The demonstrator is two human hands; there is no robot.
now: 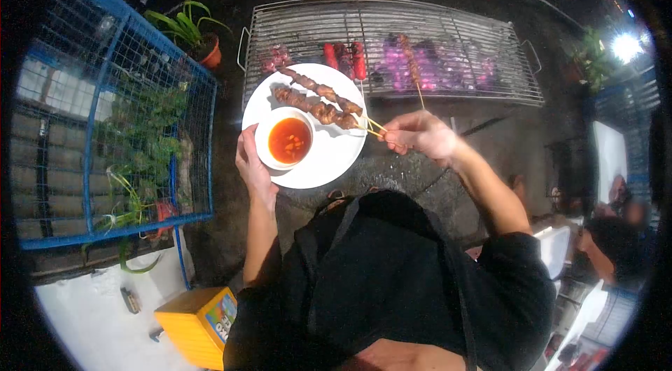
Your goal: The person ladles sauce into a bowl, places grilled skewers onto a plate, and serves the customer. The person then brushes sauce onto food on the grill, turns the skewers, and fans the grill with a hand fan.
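My left hand (256, 169) grips the left edge of a white plate (336, 161), its fingers beside a white bowl (305, 119) of orange-red sauce (289, 141). Across the upper part of the plate lie two skewers of browned meat, an upper one (318, 87) and a lower one (315, 106). My right hand (418, 137) pinches the ends of their sticks (374, 127) just past the plate's right edge. On the grill behind, another meat skewer (409, 59) lies over glowing coals, its stick pointing toward my right hand.
A wire grill (294, 21) spans the area beyond the plate, with red sausages (358, 59) on it. A blue mesh fence (87, 112) and potted plant (210, 52) stand left. A yellow box (192, 322) is lower left. Another person (616, 245) is at the right.
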